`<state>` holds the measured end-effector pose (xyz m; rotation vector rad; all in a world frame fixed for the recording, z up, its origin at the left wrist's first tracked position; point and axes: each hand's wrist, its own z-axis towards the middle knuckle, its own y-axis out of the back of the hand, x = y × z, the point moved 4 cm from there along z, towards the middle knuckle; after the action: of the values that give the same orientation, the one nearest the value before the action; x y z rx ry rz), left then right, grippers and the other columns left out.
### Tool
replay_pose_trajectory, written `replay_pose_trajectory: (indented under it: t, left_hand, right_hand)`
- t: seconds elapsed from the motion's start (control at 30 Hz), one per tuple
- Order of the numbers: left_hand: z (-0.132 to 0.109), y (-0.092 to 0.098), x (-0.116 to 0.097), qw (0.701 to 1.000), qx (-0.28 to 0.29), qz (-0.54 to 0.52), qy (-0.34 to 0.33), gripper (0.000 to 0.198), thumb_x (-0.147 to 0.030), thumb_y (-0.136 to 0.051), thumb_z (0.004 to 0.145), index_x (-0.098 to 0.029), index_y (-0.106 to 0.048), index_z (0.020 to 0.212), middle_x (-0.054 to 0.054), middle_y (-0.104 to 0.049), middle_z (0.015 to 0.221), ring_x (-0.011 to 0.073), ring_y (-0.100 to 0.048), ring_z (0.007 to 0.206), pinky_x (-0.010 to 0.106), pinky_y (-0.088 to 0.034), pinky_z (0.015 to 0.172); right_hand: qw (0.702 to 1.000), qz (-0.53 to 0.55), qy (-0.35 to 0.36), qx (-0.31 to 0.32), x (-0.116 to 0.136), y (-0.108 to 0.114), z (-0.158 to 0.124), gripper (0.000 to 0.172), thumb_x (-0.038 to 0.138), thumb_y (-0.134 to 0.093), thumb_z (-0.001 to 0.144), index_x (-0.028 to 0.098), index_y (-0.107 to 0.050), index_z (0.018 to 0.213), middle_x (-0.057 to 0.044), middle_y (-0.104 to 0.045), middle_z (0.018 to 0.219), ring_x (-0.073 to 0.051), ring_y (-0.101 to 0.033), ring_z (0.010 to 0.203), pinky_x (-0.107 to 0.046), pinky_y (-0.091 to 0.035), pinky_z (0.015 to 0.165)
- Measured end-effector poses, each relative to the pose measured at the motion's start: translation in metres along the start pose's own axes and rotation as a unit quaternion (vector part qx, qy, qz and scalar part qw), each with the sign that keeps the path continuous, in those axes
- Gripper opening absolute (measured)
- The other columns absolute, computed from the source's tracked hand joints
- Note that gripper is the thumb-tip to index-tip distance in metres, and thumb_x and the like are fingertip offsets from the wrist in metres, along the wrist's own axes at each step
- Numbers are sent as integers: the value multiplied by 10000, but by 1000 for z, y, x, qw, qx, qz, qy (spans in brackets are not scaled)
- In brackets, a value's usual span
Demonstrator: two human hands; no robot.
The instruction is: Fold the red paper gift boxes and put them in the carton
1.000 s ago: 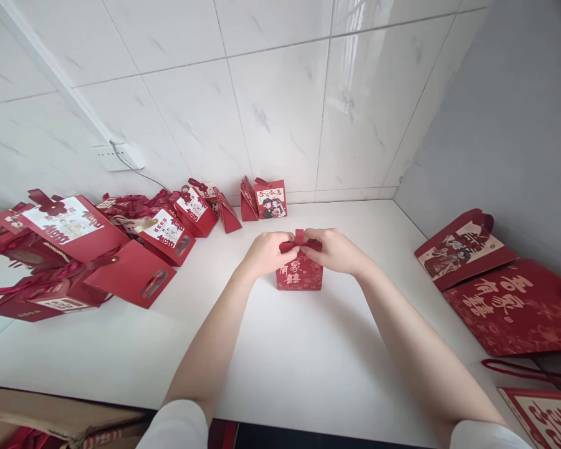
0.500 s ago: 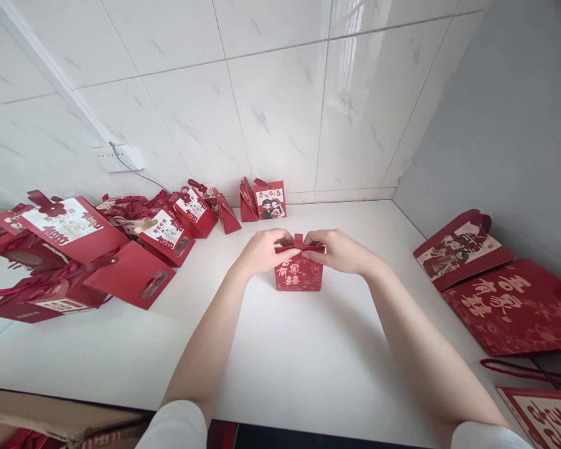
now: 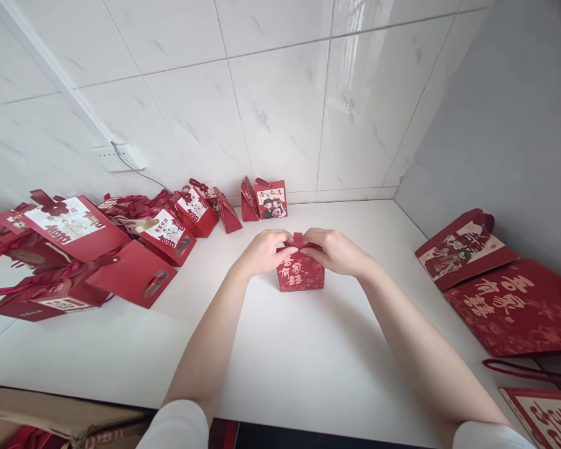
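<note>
A small red gift box (image 3: 300, 274) with gold characters stands on the white table (image 3: 280, 355) in the middle of the view. My left hand (image 3: 264, 251) pinches the left side of its top flaps, fingers closed. On the right side of the top, my right hand (image 3: 333, 249) does the same. A small red tab sticks up between my thumbs. The box's front face shows below my fingers.
Several red gift boxes and bags (image 3: 88, 249) are heaped at the left. Two small red boxes (image 3: 264, 199) stand by the tiled back wall. Flat red bags (image 3: 509, 299) lie at the right. A cardboard carton (image 3: 51, 421) sits below the table's near edge.
My hands have pressed the top flaps down and drawn closer together. The box has tilted slightly, so more of its front face shows.
</note>
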<state>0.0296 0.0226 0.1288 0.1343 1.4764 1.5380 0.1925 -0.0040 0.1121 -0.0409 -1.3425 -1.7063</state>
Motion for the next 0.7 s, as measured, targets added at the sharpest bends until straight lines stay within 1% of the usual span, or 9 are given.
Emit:
replay_pose_trajectory:
  t: [0.1, 0.2, 0.27, 0.37, 0.5, 0.6, 0.7]
  left_hand:
    - [0, 0, 1, 1000, 0, -1, 10, 179, -275, -523, 862, -186, -672, 905, 41, -677, 918, 181, -609, 870, 280, -469, 738]
    - [-2, 2, 0, 999, 1, -17, 33, 167, -291, -531, 848, -183, -658, 858, 33, -682, 893, 174, -619, 834, 279, -470, 722]
    - [-4, 4, -2, 999, 5, -29, 46, 166, -300, -532, 841, -181, -649, 835, 30, -686, 886, 173, -624, 830, 285, -476, 746]
    - [-5, 8, -2, 998, 15, -37, 53, 169, -289, -535, 828, -187, -656, 890, 35, -691, 939, 180, -626, 879, 298, -481, 797]
    - [-6, 10, -1, 998, 30, -40, 48, 191, -265, -543, 816, -203, -659, 955, 32, -688, 986, 186, -621, 915, 309, -483, 829]
    - [-5, 9, 0, 998, 25, -36, 51, 173, -262, -542, 817, -204, -657, 932, 26, -690, 963, 182, -625, 882, 312, -482, 830]
    - [-4, 7, 1, 998, 17, -20, 55, 162, -260, -525, 830, -202, -655, 908, 23, -690, 950, 181, -624, 865, 299, -475, 788]
  right_hand:
    - [1000, 15, -7, 6, -1, 2, 0, 180, 182, -428, 908, 190, -599, 853, -27, -591, 817, -129, -492, 664, -251, -362, 618]
    - [998, 38, -37, 21, -3, 5, -2, 205, 190, -438, 899, 203, -641, 930, -38, -633, 882, -144, -544, 718, -265, -397, 651]
    - [996, 50, -54, 42, -4, 7, -4, 192, 219, -478, 886, 213, -648, 977, -39, -647, 902, -156, -566, 744, -273, -413, 664]
    - [995, 51, -61, 65, -3, 8, -6, 167, 257, -543, 857, 220, -626, 998, -26, -646, 883, -159, -567, 747, -272, -413, 665]
    - [996, 50, -63, 33, -2, 6, -3, 121, 290, -561, 850, 211, -582, 941, -6, -621, 847, -136, -534, 701, -251, -389, 636]
    - [996, 45, -71, -2, -2, 2, 0, 106, 303, -538, 864, 200, -555, 844, 3, -600, 786, -123, -501, 648, -239, -357, 599]
    - [996, 30, -77, -29, -5, -2, 3, 129, 280, -513, 875, 198, -541, 780, 10, -585, 736, -118, -477, 617, -236, -334, 589]
